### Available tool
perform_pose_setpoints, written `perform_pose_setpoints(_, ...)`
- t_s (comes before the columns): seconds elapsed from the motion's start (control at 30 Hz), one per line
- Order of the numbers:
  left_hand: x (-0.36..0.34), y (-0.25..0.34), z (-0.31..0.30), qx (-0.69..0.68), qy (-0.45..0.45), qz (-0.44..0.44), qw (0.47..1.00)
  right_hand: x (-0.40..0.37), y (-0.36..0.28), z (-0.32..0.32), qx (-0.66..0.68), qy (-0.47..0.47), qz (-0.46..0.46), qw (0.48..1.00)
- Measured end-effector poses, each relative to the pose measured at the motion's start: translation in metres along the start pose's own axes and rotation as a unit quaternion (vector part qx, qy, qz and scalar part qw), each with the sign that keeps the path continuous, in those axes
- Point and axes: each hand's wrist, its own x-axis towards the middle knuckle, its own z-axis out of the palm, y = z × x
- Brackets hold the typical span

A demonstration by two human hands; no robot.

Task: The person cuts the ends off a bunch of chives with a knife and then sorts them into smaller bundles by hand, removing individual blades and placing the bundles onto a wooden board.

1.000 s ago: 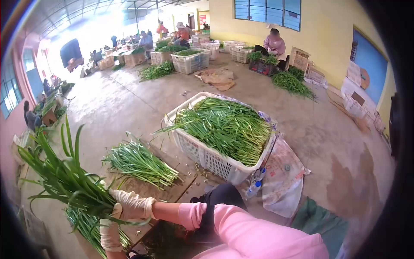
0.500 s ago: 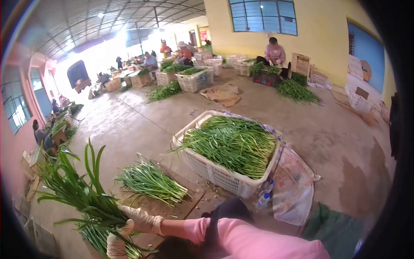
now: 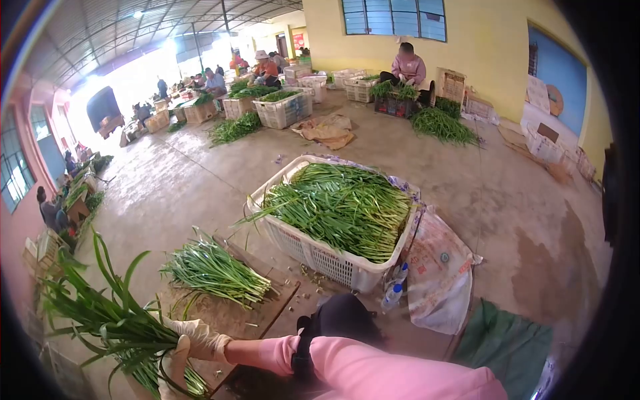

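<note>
In a white glove, my right hand (image 3: 202, 339) closes round a bunch of long, flat-leaved, chive-like greens (image 3: 120, 319), whose leaves fan out to the upper left. My left hand (image 3: 173, 375), gloved as well, grips the same bunch lower down, at the bottom edge of the view; its fingers are partly hidden. Under the bunch, more cut greens (image 3: 195, 380) lie with their stalk ends to the lower right. Just beyond my hands, a neat pile of stalks (image 3: 217, 272) rests on a board (image 3: 283, 293).
A white plastic crate (image 3: 320, 257) heaped with greens stands ahead. Beside it are a water bottle (image 3: 393, 295), a white sack (image 3: 440, 273) and green cloth (image 3: 505, 350). Farther back, a person in pink (image 3: 408, 67) sits behind a dark crate (image 3: 395, 107); several others sit among crates.
The view has turned slightly, so the surroundings sit farther left and higher. Both hands still hold the bunch, which has dipped a little toward the lower left.
</note>
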Motion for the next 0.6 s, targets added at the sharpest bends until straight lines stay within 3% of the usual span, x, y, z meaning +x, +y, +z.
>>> perform_pose_setpoints(0.1,-0.008,0.004,0.007,-0.140,0.067,-0.025,0.988,0.002,0.005,0.013,-0.101,0.040,-0.017,0.994)
perform_pose_setpoints(0.27,-0.034,0.008,0.009,-0.345,0.178,-0.069,0.919,-0.009,0.002,0.044,-0.283,-0.041,-0.106,0.952)
perform_pose_setpoints(0.33,-0.045,0.010,0.006,-0.393,0.212,-0.087,0.890,-0.025,-0.006,0.061,-0.438,-0.040,-0.175,0.881)
perform_pose_setpoints(0.4,-0.056,0.002,-0.006,-0.428,0.244,-0.096,0.865,-0.030,-0.014,0.063,-0.453,-0.036,-0.215,0.864)
perform_pose_setpoints(0.47,-0.058,-0.014,-0.015,-0.473,0.265,-0.097,0.835,-0.037,-0.027,0.064,-0.339,-0.102,-0.178,0.918)
perform_pose_setpoints(0.53,-0.062,-0.094,-0.052,-0.532,0.246,-0.070,0.807,-0.038,-0.048,0.045,-0.324,-0.248,-0.146,0.901)
perform_pose_setpoints(0.6,-0.077,-0.131,-0.071,-0.546,0.285,-0.071,0.785,-0.056,-0.043,0.038,-0.334,-0.221,-0.205,0.893)
